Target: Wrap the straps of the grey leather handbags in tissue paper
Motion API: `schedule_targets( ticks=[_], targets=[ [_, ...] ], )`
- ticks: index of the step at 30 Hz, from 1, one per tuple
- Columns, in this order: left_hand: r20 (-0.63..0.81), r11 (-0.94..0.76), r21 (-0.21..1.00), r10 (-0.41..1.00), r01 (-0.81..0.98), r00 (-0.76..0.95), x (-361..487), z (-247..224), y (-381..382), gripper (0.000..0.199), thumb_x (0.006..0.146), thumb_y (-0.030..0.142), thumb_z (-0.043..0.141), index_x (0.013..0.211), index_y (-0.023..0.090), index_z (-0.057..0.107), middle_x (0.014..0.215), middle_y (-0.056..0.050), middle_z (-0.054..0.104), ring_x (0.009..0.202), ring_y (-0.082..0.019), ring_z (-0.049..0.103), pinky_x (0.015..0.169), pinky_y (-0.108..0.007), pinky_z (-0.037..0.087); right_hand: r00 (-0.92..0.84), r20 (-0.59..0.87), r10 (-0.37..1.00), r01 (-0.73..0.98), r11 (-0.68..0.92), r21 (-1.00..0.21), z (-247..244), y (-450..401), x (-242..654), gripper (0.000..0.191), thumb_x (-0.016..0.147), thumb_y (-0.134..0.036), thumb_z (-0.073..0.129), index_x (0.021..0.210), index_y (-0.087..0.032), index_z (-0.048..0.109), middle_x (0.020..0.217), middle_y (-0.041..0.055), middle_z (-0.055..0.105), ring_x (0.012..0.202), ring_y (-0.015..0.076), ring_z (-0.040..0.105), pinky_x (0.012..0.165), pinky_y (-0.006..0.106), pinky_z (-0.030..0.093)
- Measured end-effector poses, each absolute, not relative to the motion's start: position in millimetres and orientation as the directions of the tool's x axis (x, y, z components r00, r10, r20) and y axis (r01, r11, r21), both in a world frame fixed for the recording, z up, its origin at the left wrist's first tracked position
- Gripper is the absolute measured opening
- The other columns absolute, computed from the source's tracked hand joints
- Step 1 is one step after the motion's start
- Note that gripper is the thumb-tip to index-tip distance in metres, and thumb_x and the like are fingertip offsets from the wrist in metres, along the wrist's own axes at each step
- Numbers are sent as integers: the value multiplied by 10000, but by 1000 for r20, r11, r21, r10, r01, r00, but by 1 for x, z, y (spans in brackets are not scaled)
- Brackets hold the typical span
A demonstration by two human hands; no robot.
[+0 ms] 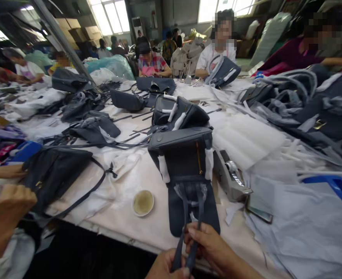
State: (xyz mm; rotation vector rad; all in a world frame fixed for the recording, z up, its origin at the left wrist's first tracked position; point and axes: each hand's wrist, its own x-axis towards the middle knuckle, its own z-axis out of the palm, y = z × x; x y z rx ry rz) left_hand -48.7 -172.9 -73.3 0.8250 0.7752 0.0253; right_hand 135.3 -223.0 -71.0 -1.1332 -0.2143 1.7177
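A dark blue-grey backpack [188, 155] lies on the table before me, its flap [175, 213] spread toward the front edge. White wrapping covers parts of its sides, and a brass zipper [199, 157] runs down one panel. Two narrow straps [200, 205] come from the bag toward me. My left hand [169, 265] grips the straps low down, near the bottom of the view. Higher up, my right hand [204, 242] has its fingers closed around the straps. Both hands are over the table's front edge.
A round dish [143, 202] with yellowish contents stands left of the bag. Right of it are a grey tape dispenser [231, 176], a phone-like slab [259, 211] and white sheets [310, 228]. At left, a co-worker's hand [11, 211] is near another dark bag [60, 170]. More bags lie beyond.
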Motion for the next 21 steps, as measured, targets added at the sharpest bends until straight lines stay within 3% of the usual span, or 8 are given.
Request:
schedule_targets(
  ticks=[5,9,12,14,16,19,21],
  targets=[
    [-539,581,776,408,246,737,-59,-95,-202,490,808,603,632,912,126,681,818,-73,682,714,-165,601,698,-271,446,30,-580,814,-613,-443,-654,-96,-247,121,378,783,-504,725,909,-160,631,666,-11,622,569,128,582,572,258,406],
    [-453,355,892,699,280,553,-71,-111,-223,309,832,425,637,953,144,668,849,-61,692,783,-188,624,734,-282,481,170,-508,844,-450,-393,-802,-105,-278,109,360,804,-489,690,944,-162,638,617,-17,616,567,141,566,577,271,381],
    [-245,90,932,871,352,425,-82,-122,-235,276,843,328,603,1068,169,627,947,-80,708,876,-220,658,827,-331,506,246,-383,890,-255,-321,-912,-104,-307,96,340,796,-435,691,992,-160,654,659,-1,658,649,169,594,675,305,420],
    [-55,-166,876,898,453,436,-92,-125,-241,253,879,292,543,1087,180,635,1016,-98,697,962,-233,651,902,-355,491,254,-302,919,-118,-280,-953,-102,-328,85,298,803,-389,671,997,-163,673,728,15,691,725,190,616,757,330,438],
    [37,-353,737,872,576,488,-104,-124,-247,251,904,253,486,1067,184,664,1027,-108,681,977,-228,644,916,-348,481,250,-244,937,20,-257,-966,-100,-350,72,252,806,-353,644,960,-162,700,766,30,709,764,207,625,793,345,446],
    [-21,-427,547,853,720,522,-120,-122,-258,221,891,220,499,988,190,695,994,-101,668,922,-216,646,864,-324,485,245,-211,946,111,-243,-964,-103,-379,55,224,795,-331,619,885,-154,722,745,43,713,747,214,629,774,345,459],
    [-104,-370,595,845,713,525,-127,-121,-267,188,885,232,525,938,189,699,959,-91,682,907,-213,650,847,-318,485,225,-223,948,55,-241,-969,-106,-394,47,234,787,-342,617,866,-147,719,712,41,701,696,202,626,723,330,466]
  ],
)
